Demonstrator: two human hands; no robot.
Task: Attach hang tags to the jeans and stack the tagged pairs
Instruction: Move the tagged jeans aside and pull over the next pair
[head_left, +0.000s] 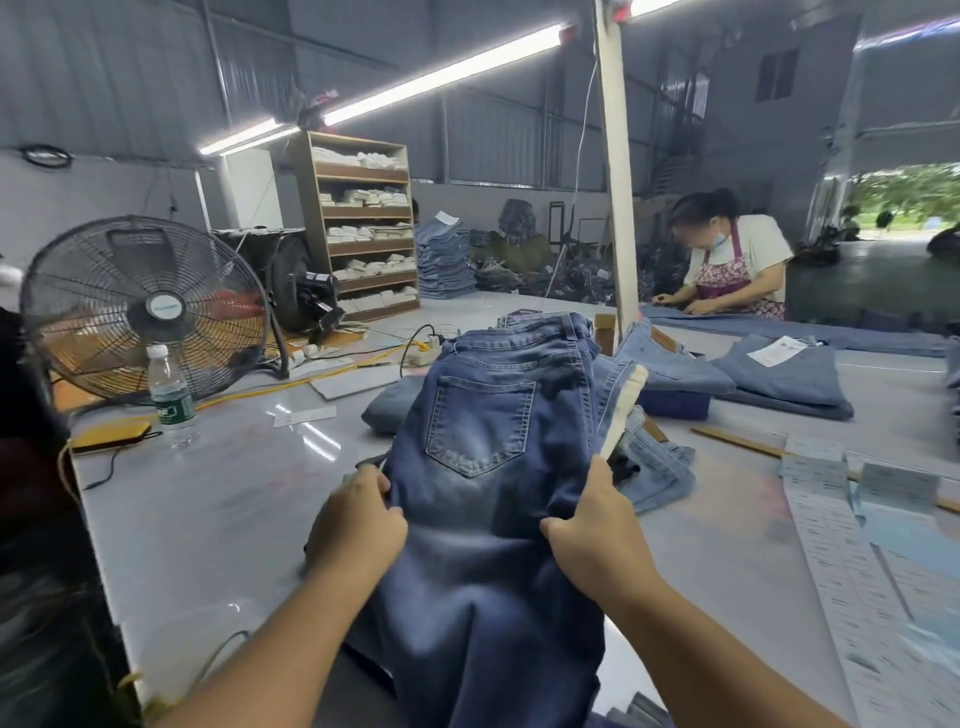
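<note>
Now left hand (358, 519) and right hand (592, 525) grip dark jeans (488, 457), arms outstretched

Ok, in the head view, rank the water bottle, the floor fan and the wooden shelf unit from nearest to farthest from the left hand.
From the left hand:
1. Water bottle, standing on the table to the left.
2. Floor fan, just behind the bottle.
3. Wooden shelf unit, far back past the table.

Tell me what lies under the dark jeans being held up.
Under the dark jeans, lighter folded denim shows at left, more light jeans at right. The rest is covered.
</note>
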